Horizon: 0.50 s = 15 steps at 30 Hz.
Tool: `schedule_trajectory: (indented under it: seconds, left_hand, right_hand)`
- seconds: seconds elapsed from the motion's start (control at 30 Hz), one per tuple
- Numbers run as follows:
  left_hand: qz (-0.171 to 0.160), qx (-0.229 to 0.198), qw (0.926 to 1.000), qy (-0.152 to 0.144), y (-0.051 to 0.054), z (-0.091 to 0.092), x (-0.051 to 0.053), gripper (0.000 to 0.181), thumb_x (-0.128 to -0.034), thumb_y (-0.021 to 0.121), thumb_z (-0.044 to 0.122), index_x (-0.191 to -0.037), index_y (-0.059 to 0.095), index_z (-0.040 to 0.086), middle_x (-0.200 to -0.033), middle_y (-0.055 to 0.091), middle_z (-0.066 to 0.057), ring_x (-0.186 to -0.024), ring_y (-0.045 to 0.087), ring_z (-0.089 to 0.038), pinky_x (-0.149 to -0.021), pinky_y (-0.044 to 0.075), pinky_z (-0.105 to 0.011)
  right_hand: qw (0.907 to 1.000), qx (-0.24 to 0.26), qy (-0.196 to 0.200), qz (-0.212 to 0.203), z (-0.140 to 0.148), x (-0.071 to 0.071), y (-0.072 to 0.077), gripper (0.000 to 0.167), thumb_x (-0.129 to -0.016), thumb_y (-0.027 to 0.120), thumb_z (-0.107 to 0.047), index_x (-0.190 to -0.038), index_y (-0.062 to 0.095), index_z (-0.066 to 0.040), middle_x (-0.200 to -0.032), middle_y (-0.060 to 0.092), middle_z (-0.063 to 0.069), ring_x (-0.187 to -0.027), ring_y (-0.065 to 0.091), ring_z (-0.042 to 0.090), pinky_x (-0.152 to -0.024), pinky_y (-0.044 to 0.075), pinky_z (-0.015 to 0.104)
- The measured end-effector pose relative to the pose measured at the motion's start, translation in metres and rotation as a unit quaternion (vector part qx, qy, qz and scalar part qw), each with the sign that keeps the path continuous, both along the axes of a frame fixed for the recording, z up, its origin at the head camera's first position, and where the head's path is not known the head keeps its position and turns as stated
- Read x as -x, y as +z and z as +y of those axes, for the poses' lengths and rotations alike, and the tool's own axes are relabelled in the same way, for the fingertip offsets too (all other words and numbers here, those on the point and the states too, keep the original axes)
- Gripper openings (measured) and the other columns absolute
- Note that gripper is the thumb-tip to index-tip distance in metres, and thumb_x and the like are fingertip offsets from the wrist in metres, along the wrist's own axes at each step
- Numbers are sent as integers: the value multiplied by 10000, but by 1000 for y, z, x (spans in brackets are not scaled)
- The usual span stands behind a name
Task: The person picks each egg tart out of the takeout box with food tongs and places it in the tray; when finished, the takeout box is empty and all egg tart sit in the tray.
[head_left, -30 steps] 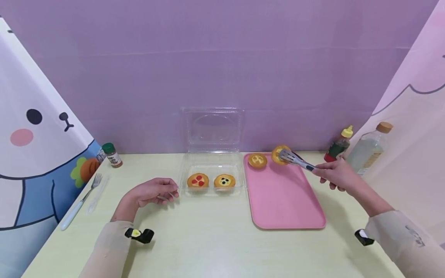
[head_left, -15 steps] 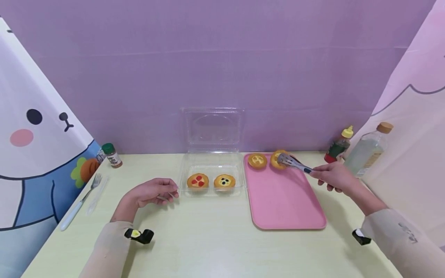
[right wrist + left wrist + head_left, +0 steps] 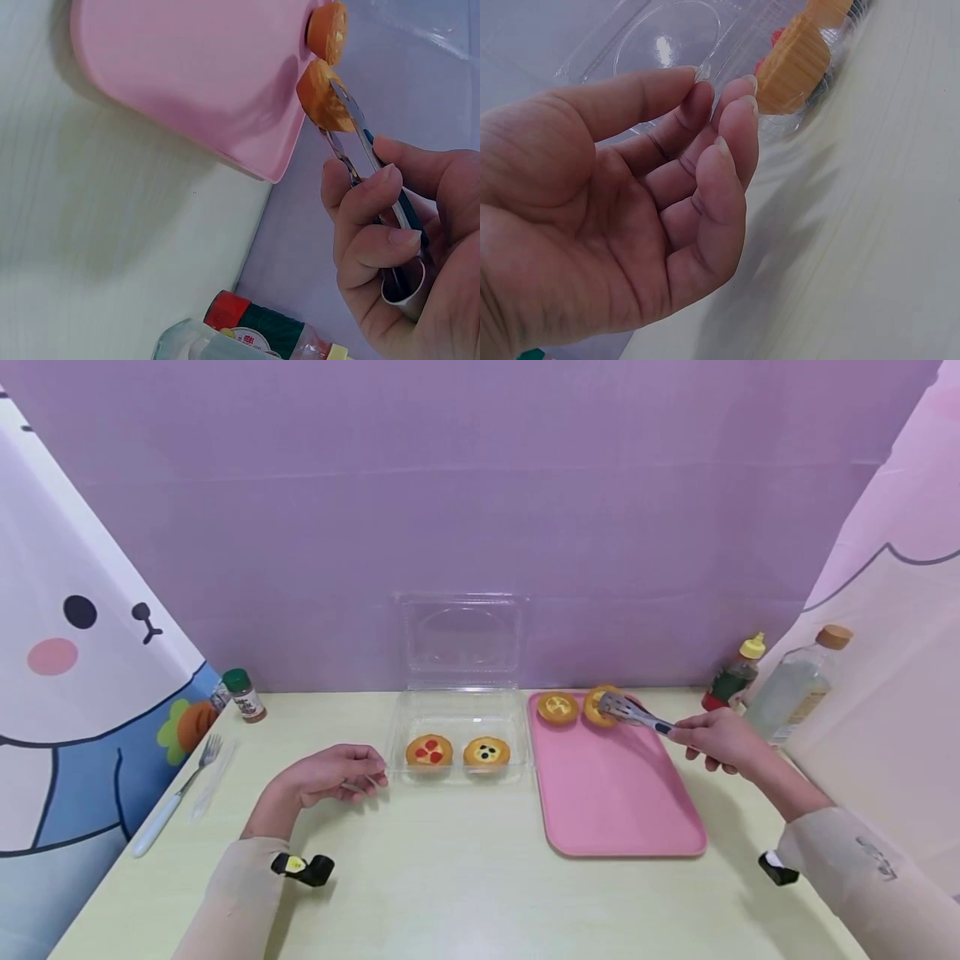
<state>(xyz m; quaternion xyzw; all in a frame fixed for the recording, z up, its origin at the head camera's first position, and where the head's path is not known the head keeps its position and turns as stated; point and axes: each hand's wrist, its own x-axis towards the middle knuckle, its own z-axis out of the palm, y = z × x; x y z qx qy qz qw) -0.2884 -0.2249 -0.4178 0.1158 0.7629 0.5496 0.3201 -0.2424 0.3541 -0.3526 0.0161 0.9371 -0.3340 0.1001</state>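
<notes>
My right hand (image 3: 723, 739) grips the metal tongs (image 3: 637, 712), whose ends close around a tart (image 3: 597, 707) at the back edge of the pink tray (image 3: 622, 810). In the right wrist view this tart (image 3: 319, 94) sits tilted between the tong tips, beside a second tart (image 3: 328, 34). At the clear plastic box (image 3: 457, 710), my left hand (image 3: 333, 774) pinches the near left corner with thumb and forefinger, the other fingers loosely curved. Inside the box lie a tart with red pieces (image 3: 429, 751) and one with dark pieces (image 3: 487, 752). The box's lid (image 3: 462, 639) stands raised.
At the left lie a fork (image 3: 176, 797) and a clear plastic utensil (image 3: 213, 781), with a green-capped jar (image 3: 244, 695) behind them. A yellow-capped bottle (image 3: 733, 675) and a large cork-topped bottle (image 3: 797, 685) stand at the back right. A purple backdrop hangs behind.
Since a second ago, my right hand has brought the tongs and tart slightly left and down, closer to the other tart on the tray. My left hand has stayed at the box corner.
</notes>
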Motion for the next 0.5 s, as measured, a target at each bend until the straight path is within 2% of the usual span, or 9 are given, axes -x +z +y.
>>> schedule_trajectory:
  seconds: [0.5]
  left_hand:
    - [57,9,10000,26,-1,0,0,251,-1016,589,290,-1080,599,47,-1013,690,-31,-862,646,-158,-719,529,-293]
  right_hand:
    - [9998,-13,-50,-173,1,2,-2,498,-979,625,-313,-1323,595,46,-678,632,-27,-481,496,104,-416,363,258]
